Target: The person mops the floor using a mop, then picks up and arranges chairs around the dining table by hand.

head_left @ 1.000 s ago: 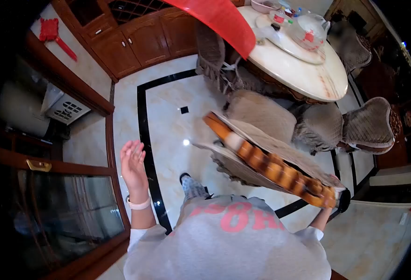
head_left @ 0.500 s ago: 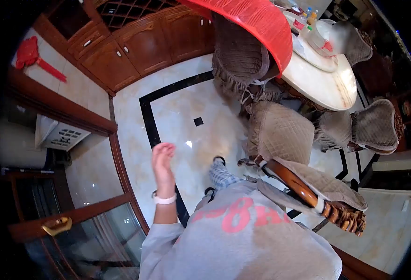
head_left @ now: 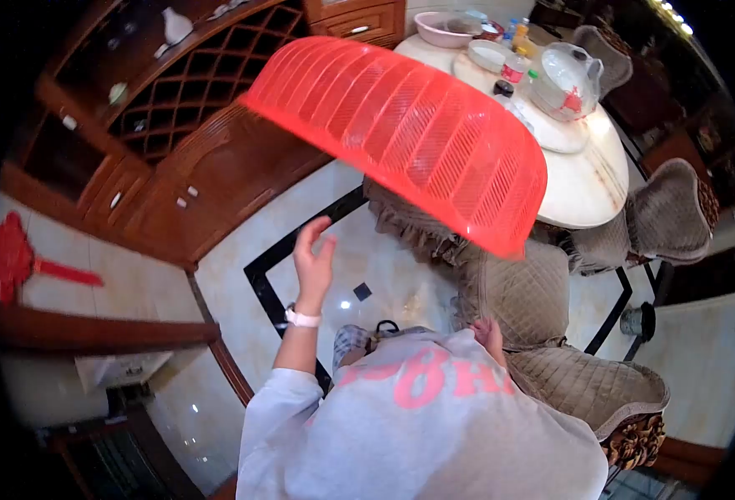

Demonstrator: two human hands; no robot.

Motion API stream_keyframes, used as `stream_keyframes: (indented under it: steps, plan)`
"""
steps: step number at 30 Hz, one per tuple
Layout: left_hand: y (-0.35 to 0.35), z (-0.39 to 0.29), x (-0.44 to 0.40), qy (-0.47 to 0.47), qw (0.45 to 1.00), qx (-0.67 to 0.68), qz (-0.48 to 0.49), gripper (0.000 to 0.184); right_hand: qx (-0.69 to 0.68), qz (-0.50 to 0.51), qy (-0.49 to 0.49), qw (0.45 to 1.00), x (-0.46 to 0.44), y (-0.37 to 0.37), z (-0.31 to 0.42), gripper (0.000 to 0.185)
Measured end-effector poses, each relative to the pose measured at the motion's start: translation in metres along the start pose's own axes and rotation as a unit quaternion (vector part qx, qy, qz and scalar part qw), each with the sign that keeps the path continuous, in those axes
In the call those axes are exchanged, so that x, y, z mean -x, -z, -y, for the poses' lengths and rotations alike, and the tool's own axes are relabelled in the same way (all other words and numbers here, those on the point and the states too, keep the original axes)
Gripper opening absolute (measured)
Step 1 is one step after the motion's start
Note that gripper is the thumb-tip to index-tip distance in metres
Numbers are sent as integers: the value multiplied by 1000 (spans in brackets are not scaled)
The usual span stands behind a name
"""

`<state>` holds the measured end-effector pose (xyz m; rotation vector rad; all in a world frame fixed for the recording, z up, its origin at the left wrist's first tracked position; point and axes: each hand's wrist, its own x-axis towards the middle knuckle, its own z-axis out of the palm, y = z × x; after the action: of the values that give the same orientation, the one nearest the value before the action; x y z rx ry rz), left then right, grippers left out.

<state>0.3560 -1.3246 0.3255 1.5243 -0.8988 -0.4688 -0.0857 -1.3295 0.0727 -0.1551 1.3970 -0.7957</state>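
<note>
My left hand (head_left: 313, 268) is raised over the floor below the red basket. Its thumb and fingers are apart, with nothing between them. A pink band circles that wrist. Close to my shirt (head_left: 434, 400), my right hand (head_left: 489, 340) is low beside the brown quilted chair seat (head_left: 521, 292), its fingers loosely curled and slightly apart, holding nothing visible. A large red perforated plastic basket (head_left: 409, 133) spans the upper middle of the view, touched by neither hand. Another covered chair (head_left: 588, 387) with a carved wooden edge stands at my right side.
Behind the basket is a round marble table (head_left: 588, 187) bearing a pink basin (head_left: 438, 30), bottles and a clear plastic container (head_left: 563, 83). Wooden cabinets (head_left: 234, 179) line the upper left. More covered chairs (head_left: 672, 212) and a dark bin (head_left: 637, 322) are at right.
The red basket shows much more fully, lower and further left. My right hand, earlier at the carved chair back, is now by my shirt. The chair sits lower in view, and my left hand is higher.
</note>
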Motion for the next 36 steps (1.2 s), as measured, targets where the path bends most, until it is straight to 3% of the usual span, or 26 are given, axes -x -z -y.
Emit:
stream_keyframes:
  steps: [2,4,6,10,17,24,36]
  plan:
    - [-5,20,-64,-99,991,-88,-4,35,57,24,28,998,25,-73,49,53]
    - [-19,5,-128,-236,961,-137,47,37,-83,7,161,983,53,-162,94,56]
    - [-39,3,-182,-314,930,-169,85,38,-159,11,247,956,69,-215,130,55]
    - [-73,18,-272,-375,890,-198,167,39,-218,-10,327,919,92,-263,136,55]
    - [-119,63,-351,-389,858,-206,266,42,-262,-76,328,904,72,-380,106,54]
    - [-135,95,-378,-376,857,-188,297,45,-246,-84,303,917,18,-482,105,54]
    - [-102,157,-386,-302,890,-170,297,50,-212,-95,290,929,-35,-568,93,53]
